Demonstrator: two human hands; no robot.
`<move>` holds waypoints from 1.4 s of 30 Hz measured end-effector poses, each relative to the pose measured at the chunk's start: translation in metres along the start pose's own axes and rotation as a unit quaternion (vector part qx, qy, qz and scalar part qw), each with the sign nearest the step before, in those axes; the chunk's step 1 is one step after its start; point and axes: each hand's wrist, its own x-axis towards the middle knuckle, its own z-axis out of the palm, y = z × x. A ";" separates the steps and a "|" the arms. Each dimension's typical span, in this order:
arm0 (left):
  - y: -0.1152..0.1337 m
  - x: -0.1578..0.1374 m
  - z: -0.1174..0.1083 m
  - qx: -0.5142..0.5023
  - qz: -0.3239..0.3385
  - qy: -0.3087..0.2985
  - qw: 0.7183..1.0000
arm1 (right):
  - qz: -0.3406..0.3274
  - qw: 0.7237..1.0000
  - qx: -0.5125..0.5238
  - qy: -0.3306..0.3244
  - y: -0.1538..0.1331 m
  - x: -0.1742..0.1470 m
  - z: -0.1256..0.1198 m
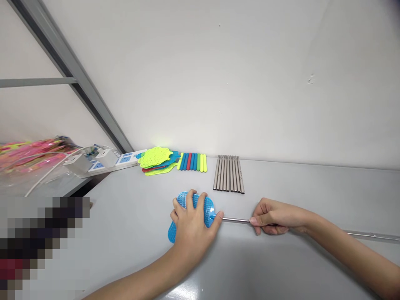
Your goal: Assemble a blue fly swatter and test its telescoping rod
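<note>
A blue mesh fly swatter head (pixel 210 206) lies on the grey table under my left hand (pixel 193 218). My left fingers spread and curl over the mesh, with the thumb by its narrow neck. From the neck a thin metal tube (pixel 236 220) runs to the right, lined up with the head. Whether the tube sits inside the neck or only touches it, I cannot tell. My right hand (pixel 270 217) pinches the tube's other end between thumb and fingers.
Behind the hands, a row of metal tubes (pixel 228 175) lies beside several coloured handle grips (pixel 193 162). Stacked yellow, blue and red swatter heads (pixel 156 158) are left of these. A power strip (pixel 125 159) with plugged-in white adapters (pixel 78 164) and bagged pink items (pixel 34 158) sit farther left.
</note>
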 end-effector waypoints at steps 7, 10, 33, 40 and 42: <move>0.001 -0.003 0.001 -0.007 0.004 -0.001 1.000 | -0.001 1.000 -0.002 0.008 -0.002 0.000 0.003; 0.002 -0.004 0.000 -0.006 0.008 -0.002 1.000 | -0.004 1.000 -0.007 0.012 -0.001 0.000 0.003; 0.008 -0.008 0.002 -0.002 0.012 -0.001 1.000 | -0.002 1.000 -0.006 0.023 -0.001 0.000 0.005; 0.006 -0.005 0.001 -0.024 0.020 -0.008 0.999 | -0.009 1.000 -0.005 0.010 0.001 0.000 0.002; 0.004 -0.004 0.001 -0.035 0.030 -0.012 0.999 | -0.008 1.000 -0.002 0.001 0.001 -0.002 0.000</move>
